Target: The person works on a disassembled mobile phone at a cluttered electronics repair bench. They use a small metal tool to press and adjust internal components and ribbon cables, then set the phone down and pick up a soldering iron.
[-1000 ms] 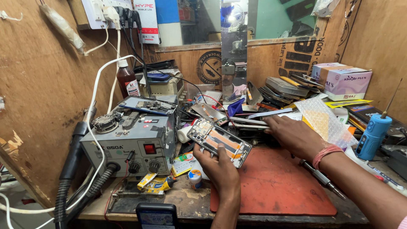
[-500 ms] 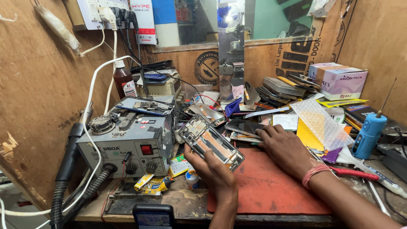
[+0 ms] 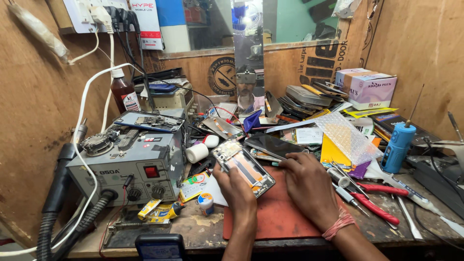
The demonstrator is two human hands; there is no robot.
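A: Head view. Our left hand has its fingers curled around the opened phone, thumb on the near edge, tilting it toward 11 o'clock over the red mat. Our right hand lies flat and loose, holding nothing, its fingertips touching the dark screen panel at 1 o'clock of the phone.

B: Step in hand, we judge: phone stripped, its separated panel being handled. Next calls for a steady left grip while the right lifts the panel by its edges.

A: Outward: hot-air station at 9 o'clock, red pliers at 3 o'clock.

B: Against half a second ago, our right hand has drawn in toward the panel; the phone is barely shifted.
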